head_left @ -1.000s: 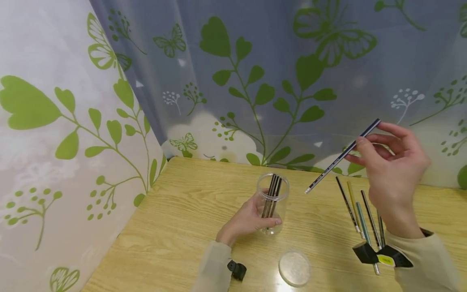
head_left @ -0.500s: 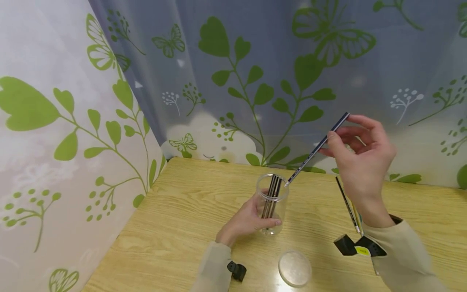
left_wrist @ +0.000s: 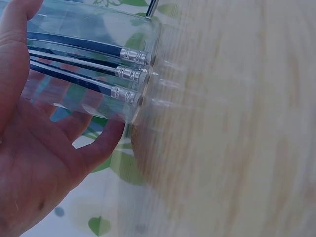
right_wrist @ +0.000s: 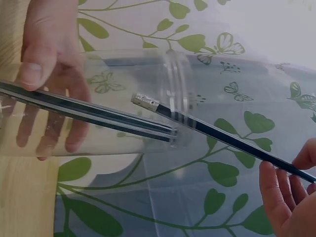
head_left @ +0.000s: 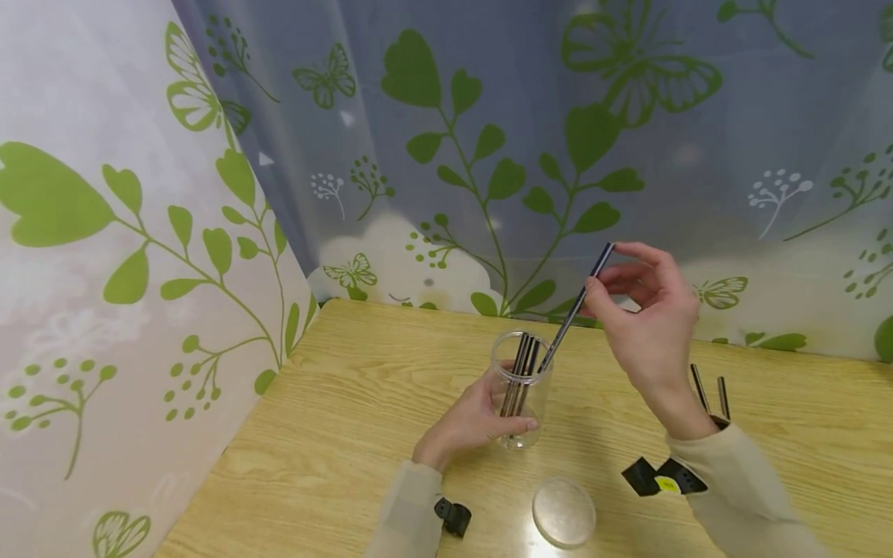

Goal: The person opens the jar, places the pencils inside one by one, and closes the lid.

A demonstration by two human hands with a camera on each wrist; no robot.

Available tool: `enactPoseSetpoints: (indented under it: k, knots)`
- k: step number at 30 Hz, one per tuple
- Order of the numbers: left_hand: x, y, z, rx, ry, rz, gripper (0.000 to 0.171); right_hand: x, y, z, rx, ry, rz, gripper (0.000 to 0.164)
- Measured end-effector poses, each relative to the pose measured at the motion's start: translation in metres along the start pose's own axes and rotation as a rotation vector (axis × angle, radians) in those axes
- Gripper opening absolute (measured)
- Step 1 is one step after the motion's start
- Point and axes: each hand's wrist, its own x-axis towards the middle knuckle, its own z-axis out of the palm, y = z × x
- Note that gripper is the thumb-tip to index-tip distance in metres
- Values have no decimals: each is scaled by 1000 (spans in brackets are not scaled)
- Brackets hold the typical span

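A clear jar [head_left: 542, 397] stands upright on the table, its mouth uncovered. My left hand [head_left: 469, 418] grips it from the left, thumb across the front and fingers behind. Inside lean several dark striped pencils [head_left: 518, 372]; in the left wrist view their silver ferrules [left_wrist: 129, 74] are down at the jar's base. My right hand [head_left: 649, 318] pinches another dark pencil [head_left: 574, 314] near its upper end between thumb and fingers. This pencil slants down to the left, and the right wrist view shows its ferrule end [right_wrist: 144, 101] inside the jar's mouth.
A round clear lid [head_left: 563, 513] lies on the wooden table [head_left: 335, 403] in front of the jar. Beyond my right wrist, two pencil ends [head_left: 700, 387] show, the rest hidden by my arm. A leaf-patterned curtain [head_left: 446, 232] hangs behind the table.
My right hand has moved left and then lower with the pencil, whose ferrule end has passed from beside the jar into its mouth. The left hand and jar have stayed put.
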Motion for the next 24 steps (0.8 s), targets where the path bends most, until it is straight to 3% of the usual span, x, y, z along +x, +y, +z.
enactPoseSetpoints:
  k: [12, 17, 24]
  knots:
    - [1, 0, 1, 4, 4, 3, 79, -17, 23, 6, -156, -117, -33, 49]
    - [1, 0, 0, 2, 11, -3, 79, -26, 31, 8, -219, -157, -6, 47]
    - [0, 0, 0, -18, 9, -32, 79, -35, 38, 9, -279, -207, -56, 49]
